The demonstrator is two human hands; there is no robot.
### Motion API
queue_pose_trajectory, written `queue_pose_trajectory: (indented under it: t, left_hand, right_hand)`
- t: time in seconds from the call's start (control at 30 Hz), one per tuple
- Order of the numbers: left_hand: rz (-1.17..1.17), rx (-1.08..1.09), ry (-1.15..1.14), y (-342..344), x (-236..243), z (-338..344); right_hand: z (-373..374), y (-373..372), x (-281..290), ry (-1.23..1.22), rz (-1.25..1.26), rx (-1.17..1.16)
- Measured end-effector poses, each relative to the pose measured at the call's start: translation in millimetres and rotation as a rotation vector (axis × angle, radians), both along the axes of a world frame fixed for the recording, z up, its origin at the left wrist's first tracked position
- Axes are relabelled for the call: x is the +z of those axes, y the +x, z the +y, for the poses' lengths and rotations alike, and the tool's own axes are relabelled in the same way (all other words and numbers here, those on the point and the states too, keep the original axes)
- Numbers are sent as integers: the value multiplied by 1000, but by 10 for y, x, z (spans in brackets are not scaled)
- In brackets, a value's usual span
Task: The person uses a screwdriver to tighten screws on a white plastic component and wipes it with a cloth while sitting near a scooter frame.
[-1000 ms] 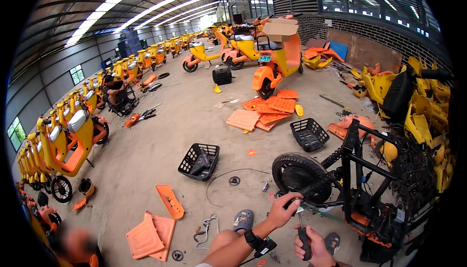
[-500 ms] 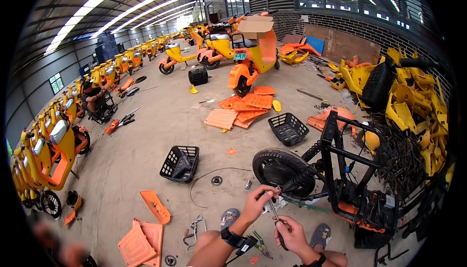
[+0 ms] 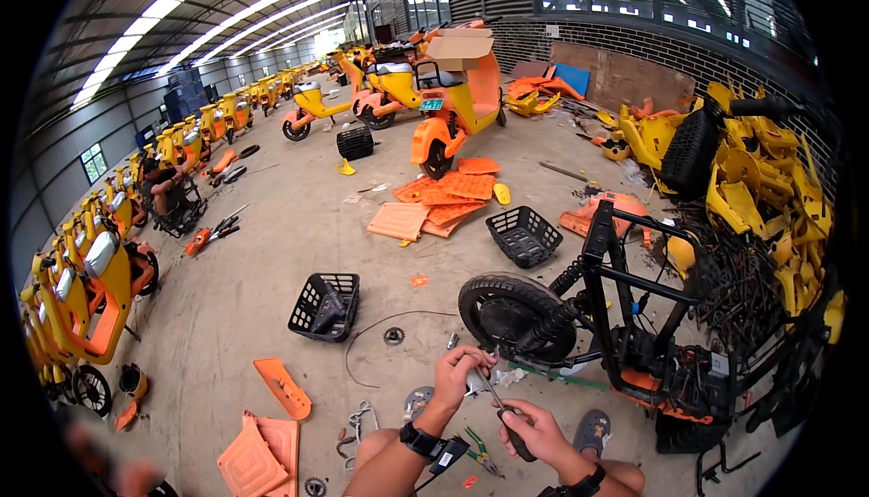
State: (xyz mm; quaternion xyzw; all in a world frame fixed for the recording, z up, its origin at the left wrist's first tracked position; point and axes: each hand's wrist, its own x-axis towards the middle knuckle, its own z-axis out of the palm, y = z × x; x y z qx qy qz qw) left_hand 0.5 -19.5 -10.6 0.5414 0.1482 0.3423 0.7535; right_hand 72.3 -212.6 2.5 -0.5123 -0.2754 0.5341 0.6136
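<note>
My right hand (image 3: 534,429) is wrapped round the dark handle of a screwdriver (image 3: 491,390), whose metal shaft slants up and left. My left hand (image 3: 460,376) is closed in a pinch at the shaft's far end, beside the rear wheel (image 3: 514,318) of a stripped scooter. What its fingertips hold is too small to make out. The black scooter frame (image 3: 593,266) lies to the right, with a coil-spring shock absorber (image 3: 550,323) near the wheel. Below the hands, green-handled pliers (image 3: 484,453) rest on the floor between my feet.
Black plastic baskets stand ahead, one at centre right (image 3: 525,236) and one at left (image 3: 324,307). Orange panels (image 3: 253,461) lie lower left; more orange panels (image 3: 398,220) lie ahead. Yellow body parts (image 3: 747,180) are heaped at right. Another person (image 3: 165,194) sits at far left beside parked scooters (image 3: 109,271).
The whole view has shifted slightly, so things appear a little farther left. Both hands keep nearly the same pose at the wheel, with the screwdriver still in my right hand.
</note>
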Motion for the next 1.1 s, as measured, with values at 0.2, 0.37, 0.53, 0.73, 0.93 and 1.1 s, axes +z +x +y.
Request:
queue_pose_trajectory:
  t: [0.2, 0.37, 0.53, 0.73, 0.93, 1.1]
  left_hand:
    - [3, 99, -4, 88, -107, -23]
    - [-136, 262, -252, 57, -76, 231]
    - [-294, -84, -607, 7, 120, 234]
    - [-341, -334, -736, -8, 206, 35]
    - [-413, -521, -794, 37, 189, -58]
    - [-344, -469, -783, 77, 210, -107]
  right_hand:
    - [-27, 31, 0, -48, -29, -11]
    - [-112, 91, 169, -77, 117, 53]
    - [-192, 142, -42, 32, 36, -172]
    - [-83, 189, -71, 1, 113, -439]
    - [23, 232, 36, -116, 315, -443]
    - [84, 179, -40, -32, 366, -310]
